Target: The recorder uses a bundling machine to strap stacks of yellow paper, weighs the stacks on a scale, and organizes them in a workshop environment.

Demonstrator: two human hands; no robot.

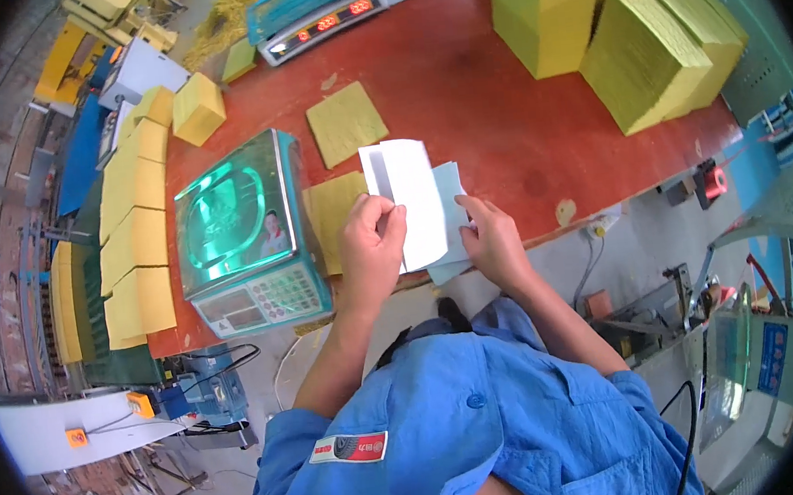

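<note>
White paper (421,203) in left hand (374,248); blue tray (307,5) behind red-lit display (326,29).

from where i'm standing, the person has on a blue work shirt (404,435), creased all over, with its front open at the neck. one round blue button (476,400) shows near the middle. on the left chest sits a small white-and-red patch (349,448) with a dark emblem. the left sleeve (290,436) and right sleeve (639,405) both stop around the elbow. lower down are blue trousers (508,319) and a dark shoe (453,312). the left hand (374,247) and right hand (498,246) are ungloved.
</note>
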